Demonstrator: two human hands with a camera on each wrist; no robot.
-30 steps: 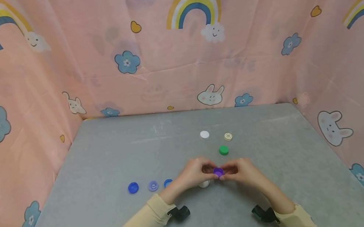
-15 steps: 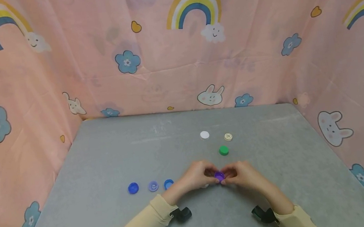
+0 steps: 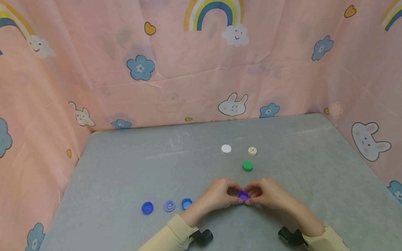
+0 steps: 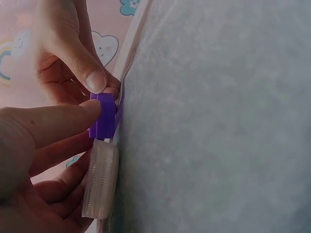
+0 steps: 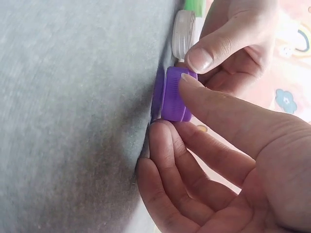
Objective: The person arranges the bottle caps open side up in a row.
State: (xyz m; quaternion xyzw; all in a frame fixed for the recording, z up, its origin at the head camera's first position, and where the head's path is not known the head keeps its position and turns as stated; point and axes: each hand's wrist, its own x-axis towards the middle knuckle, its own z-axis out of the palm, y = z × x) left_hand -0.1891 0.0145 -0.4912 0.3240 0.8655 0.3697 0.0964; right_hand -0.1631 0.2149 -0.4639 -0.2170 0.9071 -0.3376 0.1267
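Observation:
A purple bottle cap (image 3: pixel 243 196) is at the table's middle, its hollow side up in the head view. From the left, my left hand (image 3: pixel 221 193) pinches it between thumb and fingers. My right hand (image 3: pixel 268 193) pinches the same cap from the right. Seen from the left wrist, the purple cap (image 4: pixel 104 116) stands close over the table surface beside a translucent white ridged cap (image 4: pixel 101 179). That white cap is hidden behind my left hand in the head view. Both thumbs lie against the purple cap (image 5: pixel 176 97) in the right wrist view.
Left of my hands, a dark blue cap (image 3: pixel 147 208), a pale violet cap (image 3: pixel 169 205) and a blue cap (image 3: pixel 186 203) lie in a row. Beyond them lie a green cap (image 3: pixel 247 166), a white disc (image 3: pixel 226 149) and a cream cap (image 3: pixel 252 151). A patterned pink curtain (image 3: pixel 181 82) surrounds the table.
Both hands have brought the purple cap slightly nearer to me. My left hand has shifted a little right and now covers the white cap in the head view.

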